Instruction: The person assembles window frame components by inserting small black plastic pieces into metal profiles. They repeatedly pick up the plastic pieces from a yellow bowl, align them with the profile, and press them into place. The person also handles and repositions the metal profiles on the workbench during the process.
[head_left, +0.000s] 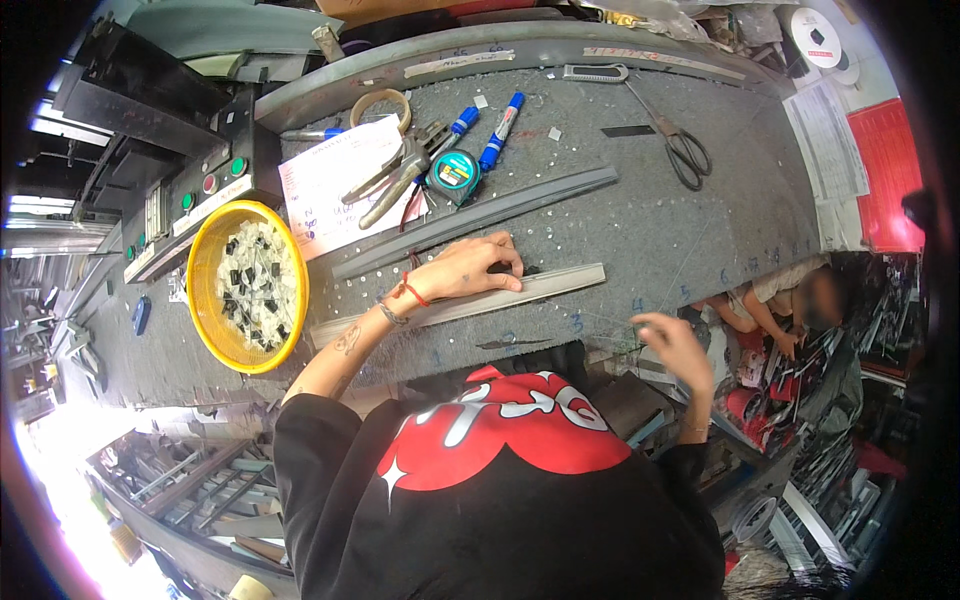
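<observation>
A light grey metal strip [560,284] lies along the near side of the dark workbench. My left hand [468,268] is closed over it, thumb along its near edge and fingers bent over the far side. A small dark bit shows by those fingertips; what it is I cannot make out. My right hand [678,348] hangs off the bench's near edge, to the right of the strip, fingers loosely bent and apart with nothing visible in them. Beyond my left hand lies a second, darker grey metal strip [540,203], roughly parallel to the first.
On the left stands a yellow basket [196,310] of small white and black pieces. Pliers [408,170], a tape measure [456,176], a blue marker [502,132], a paper sheet [312,215] and a tape roll [404,105] lie behind. Scissors [685,155] lie right; a person [770,310] sits beyond.
</observation>
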